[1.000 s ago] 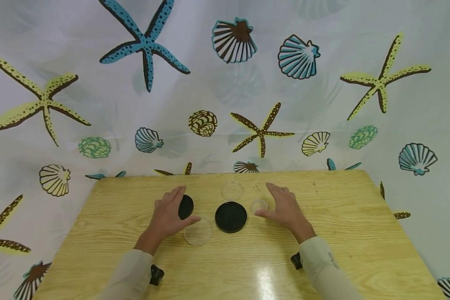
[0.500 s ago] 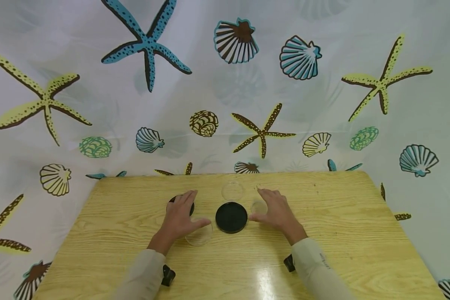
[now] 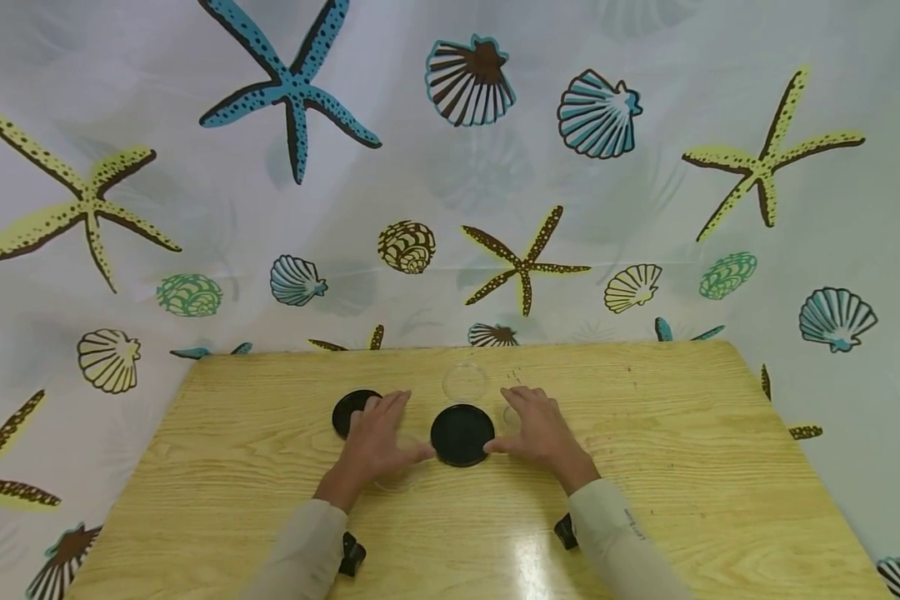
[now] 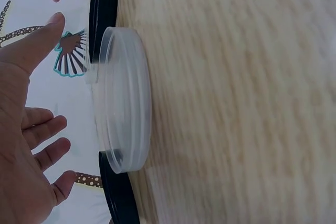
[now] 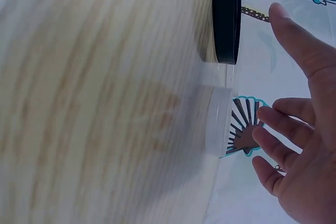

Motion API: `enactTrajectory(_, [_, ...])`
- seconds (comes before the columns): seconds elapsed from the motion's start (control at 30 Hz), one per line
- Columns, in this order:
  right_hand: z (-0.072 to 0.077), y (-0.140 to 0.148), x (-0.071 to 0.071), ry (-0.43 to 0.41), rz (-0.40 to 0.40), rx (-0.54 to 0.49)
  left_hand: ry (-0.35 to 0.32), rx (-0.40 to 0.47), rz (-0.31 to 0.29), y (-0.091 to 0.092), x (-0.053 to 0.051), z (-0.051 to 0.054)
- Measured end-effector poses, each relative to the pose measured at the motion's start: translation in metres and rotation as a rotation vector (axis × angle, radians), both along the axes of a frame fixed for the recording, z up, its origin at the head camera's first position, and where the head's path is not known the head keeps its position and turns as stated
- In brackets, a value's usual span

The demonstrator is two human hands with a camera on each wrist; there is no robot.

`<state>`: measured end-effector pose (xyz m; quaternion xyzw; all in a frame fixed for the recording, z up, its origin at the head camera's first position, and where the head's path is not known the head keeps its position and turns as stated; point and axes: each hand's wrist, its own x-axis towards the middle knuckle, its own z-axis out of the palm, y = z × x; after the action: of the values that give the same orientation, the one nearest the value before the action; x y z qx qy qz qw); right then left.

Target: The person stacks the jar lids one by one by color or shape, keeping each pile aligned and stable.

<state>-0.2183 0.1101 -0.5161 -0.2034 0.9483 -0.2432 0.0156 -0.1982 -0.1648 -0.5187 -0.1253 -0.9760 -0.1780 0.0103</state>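
Observation:
A round black lid lies flat on the table, with a hand on either side. My left hand hovers with spread fingers, its thumb near the lid's left edge. Below it, partly covered, is a clear round lid; another black lid lies to its left. My right hand is likewise spread, thumb by the middle lid's right edge, above a small clear lid that it partly hides. Both wrist views show the hands raised off the lids, holding nothing. Whether the thumbs touch the middle lid I cannot tell.
One more clear lid lies behind the middle black one. The wooden table ends at a white curtain printed with shells and starfish. A black wrist device sits under each sleeve.
Both hands have moved inward over the table, the left one rightward and the right one leftward, closing on the middle black lid. The lids have stayed in place.

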Motion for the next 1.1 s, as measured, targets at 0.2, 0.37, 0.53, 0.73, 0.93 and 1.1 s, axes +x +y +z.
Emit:
enactTrajectory(0.2, [-0.007, -0.005, 0.001, 0.001, 0.011, 0.018, 0.004, -0.059, 0.011, 0.007, 0.001, -0.004])
enactTrajectory(0.37, [-0.01, -0.009, 0.002, 0.003, 0.017, 0.026, 0.009, -0.062, -0.014, 0.013, 0.001, -0.011])
enactTrajectory(0.53, [-0.014, -0.013, 0.004, 0.022, 0.015, 0.052, 0.009, -0.04, -0.032, 0.018, 0.004, -0.014])
enactTrajectory(0.73, [-0.015, -0.016, 0.005, 0.054, 0.02, 0.072, 0.0, -0.027, -0.046, 0.022, 0.006, -0.016])
enactTrajectory(0.93, [-0.018, -0.018, 0.004, 0.047, 0.018, 0.081, 0.01, -0.05, -0.057, 0.025, 0.004, -0.02])
enactTrajectory(1.1, [-0.022, -0.019, 0.004, 0.062, 0.017, 0.096, 0.008, -0.038, -0.059, 0.027, 0.004, -0.021])
